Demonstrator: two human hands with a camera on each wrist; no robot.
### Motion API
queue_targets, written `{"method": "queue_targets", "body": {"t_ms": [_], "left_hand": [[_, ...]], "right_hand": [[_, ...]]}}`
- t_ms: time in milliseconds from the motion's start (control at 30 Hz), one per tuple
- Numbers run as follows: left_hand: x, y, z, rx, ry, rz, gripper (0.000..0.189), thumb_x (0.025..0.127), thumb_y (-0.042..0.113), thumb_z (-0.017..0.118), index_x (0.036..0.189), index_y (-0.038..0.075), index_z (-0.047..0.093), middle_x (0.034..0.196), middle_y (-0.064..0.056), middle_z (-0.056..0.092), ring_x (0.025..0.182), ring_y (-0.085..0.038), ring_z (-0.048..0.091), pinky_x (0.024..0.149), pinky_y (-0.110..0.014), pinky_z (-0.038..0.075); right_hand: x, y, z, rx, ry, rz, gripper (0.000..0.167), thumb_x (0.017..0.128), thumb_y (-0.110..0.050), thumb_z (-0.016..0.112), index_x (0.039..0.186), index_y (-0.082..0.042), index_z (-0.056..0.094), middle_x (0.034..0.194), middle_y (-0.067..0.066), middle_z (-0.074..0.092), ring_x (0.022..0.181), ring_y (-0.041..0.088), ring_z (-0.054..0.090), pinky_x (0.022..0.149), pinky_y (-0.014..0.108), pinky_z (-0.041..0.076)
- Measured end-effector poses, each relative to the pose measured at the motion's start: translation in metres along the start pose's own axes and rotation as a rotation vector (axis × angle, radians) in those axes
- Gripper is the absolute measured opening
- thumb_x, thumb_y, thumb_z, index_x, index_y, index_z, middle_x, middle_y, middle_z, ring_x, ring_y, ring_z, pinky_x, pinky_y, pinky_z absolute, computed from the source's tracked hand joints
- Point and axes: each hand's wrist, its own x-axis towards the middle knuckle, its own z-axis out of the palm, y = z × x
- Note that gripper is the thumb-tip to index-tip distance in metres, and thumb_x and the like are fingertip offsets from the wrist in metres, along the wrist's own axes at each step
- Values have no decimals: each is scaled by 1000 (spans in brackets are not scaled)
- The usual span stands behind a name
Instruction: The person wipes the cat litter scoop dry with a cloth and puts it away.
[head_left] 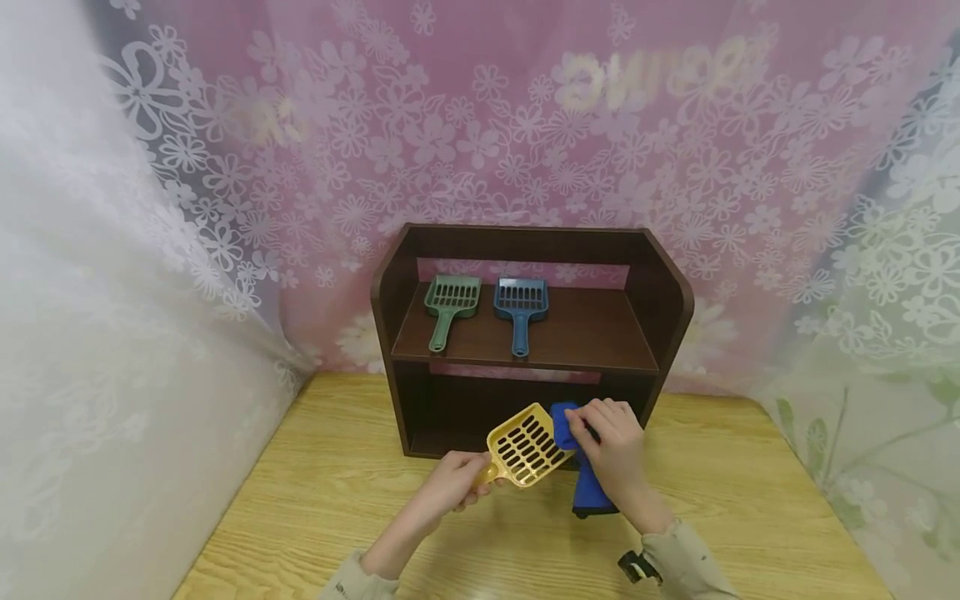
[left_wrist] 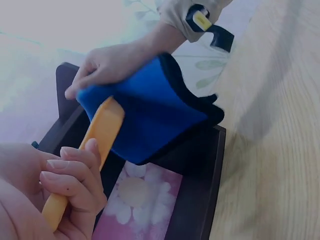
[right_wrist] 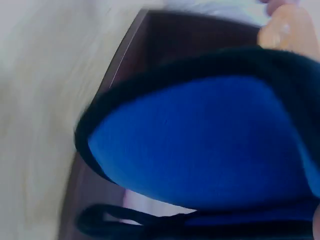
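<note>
My left hand (head_left: 453,483) grips the handle of a yellow slotted litter scoop (head_left: 527,447), which is tilted above the table in front of the shelf. With my right hand (head_left: 613,440) I pinch a blue cloth (head_left: 592,490) with black edging against the scoop's right edge; its lower part hangs down. In the left wrist view the cloth (left_wrist: 150,110) spreads behind the scoop's edge (left_wrist: 106,127). The cloth (right_wrist: 200,145) fills most of the right wrist view and covers much of the scoop there.
A dark brown two-tier shelf (head_left: 600,333) stands on the wood-grain table (head_left: 330,467). On its upper tier lie a green litter scoop (head_left: 452,296) and a blue litter scoop (head_left: 521,300), side by side. A floral curtain (head_left: 480,150) hangs behind and along the sides.
</note>
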Motion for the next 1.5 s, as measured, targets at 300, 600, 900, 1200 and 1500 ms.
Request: {"method": "queue_targets", "body": {"t_ms": [300, 600, 900, 1200, 1500], "left_hand": [[3, 1, 4, -43, 45, 39, 41, 108, 29, 45, 102, -3, 70, 64, 3, 50, 49, -4, 37, 42, -16, 27], [5, 3, 7, -99, 100, 39, 41, 109, 28, 44, 100, -4, 69, 63, 4, 48, 49, -3, 36, 42, -14, 27], [4, 7, 7, -74, 13, 25, 39, 108, 29, 47, 107, -2, 70, 68, 2, 55, 50, -4, 37, 43, -15, 27], [3, 10, 14, -93, -64, -6, 36, 106, 30, 50, 111, 1, 71, 70, 0, 58, 49, -4, 37, 43, -15, 27], [7, 5, -4, -91, 27, 4, 39, 106, 31, 49, 114, -2, 67, 69, -1, 54, 49, -3, 36, 43, -14, 27]], "right_hand": [[0, -27, -3, 351, -53, 954, 36, 110, -28, 43, 102, -6, 71, 89, 1, 67, 80, 8, 63, 73, 16, 49], [-5, -45, -4, 448, -118, 962, 31, 107, -24, 54, 133, -8, 58, 121, 8, 65, 102, 6, 65, 84, 18, 53], [-14, -42, -3, 546, -14, 1049, 25, 107, -22, 54, 121, -3, 62, 100, 0, 65, 90, 9, 64, 75, 20, 56], [-11, -33, 0, 641, -60, 1194, 33, 105, -29, 55, 124, -3, 60, 89, -4, 65, 78, 8, 61, 65, 20, 52], [-23, -35, -13, 624, -247, 1170, 34, 107, -26, 53, 129, -1, 59, 98, -8, 70, 85, 10, 69, 72, 25, 57]]}}
